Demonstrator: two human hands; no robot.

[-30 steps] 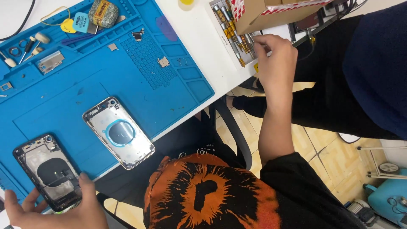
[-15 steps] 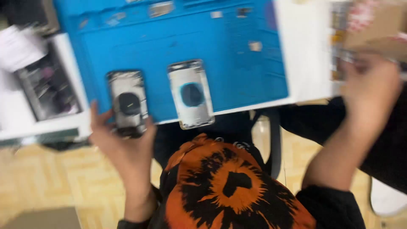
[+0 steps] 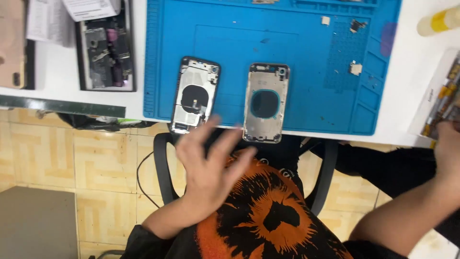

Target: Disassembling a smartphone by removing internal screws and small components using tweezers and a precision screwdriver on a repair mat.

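Left hand (image 3: 211, 168), fingers spread and empty, just below two stripped phone housings (image 3: 195, 94) (image 3: 265, 102) lying untouched on blue mat (image 3: 306, 57); right hand (image 3: 448, 148) at tool tray (image 3: 438, 103), grasp indeterminable; reassembly not begun.

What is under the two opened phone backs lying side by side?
Both the dark-framed phone back and the silver-framed phone back lie on a blue rubber work mat on a white table. The mat beneath them is covered.
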